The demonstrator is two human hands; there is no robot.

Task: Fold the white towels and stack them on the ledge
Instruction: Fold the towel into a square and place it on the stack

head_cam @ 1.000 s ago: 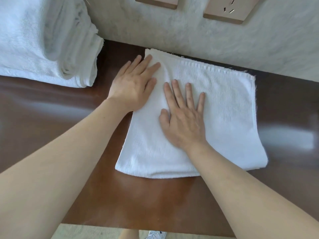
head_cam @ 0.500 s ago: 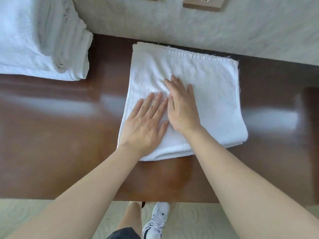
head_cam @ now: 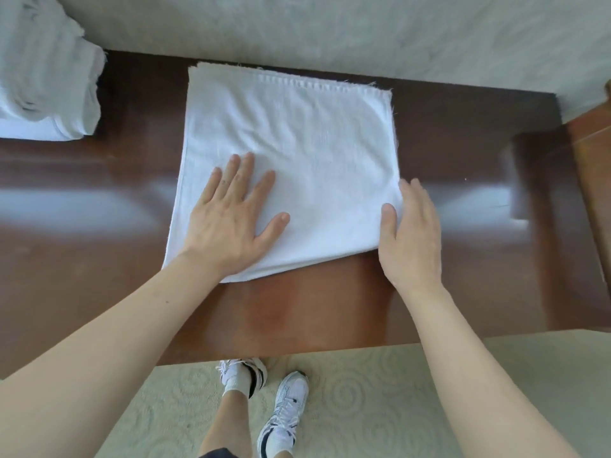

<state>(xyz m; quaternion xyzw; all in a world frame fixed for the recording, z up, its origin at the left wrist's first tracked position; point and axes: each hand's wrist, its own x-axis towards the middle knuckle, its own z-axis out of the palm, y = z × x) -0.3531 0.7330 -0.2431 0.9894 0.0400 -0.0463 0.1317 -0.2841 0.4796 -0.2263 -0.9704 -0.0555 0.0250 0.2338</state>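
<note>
A white towel [head_cam: 297, 133] lies folded into a square on the dark wooden ledge [head_cam: 463, 143], its far edge near the wall. My left hand [head_cam: 228, 223] lies flat on its near left part, fingers spread and straight. My right hand [head_cam: 410, 233] stands on edge against the towel's right side near the front corner, fingers straight, thumb resting on top of the cloth. A pile of white towels [head_cam: 43, 84] sits at the far left of the ledge.
A pale textured wall [head_cam: 330, 28] runs behind the ledge. A wooden post [head_cam: 591, 166] stands at the ledge's right end. Below the front edge are a light patterned carpet [head_cam: 380, 401] and my feet in white sneakers [head_cam: 284, 411].
My right hand slid from the towel's middle to its right edge. My left hand stayed flat on the near left part with fingers more spread. The view tilted down.
</note>
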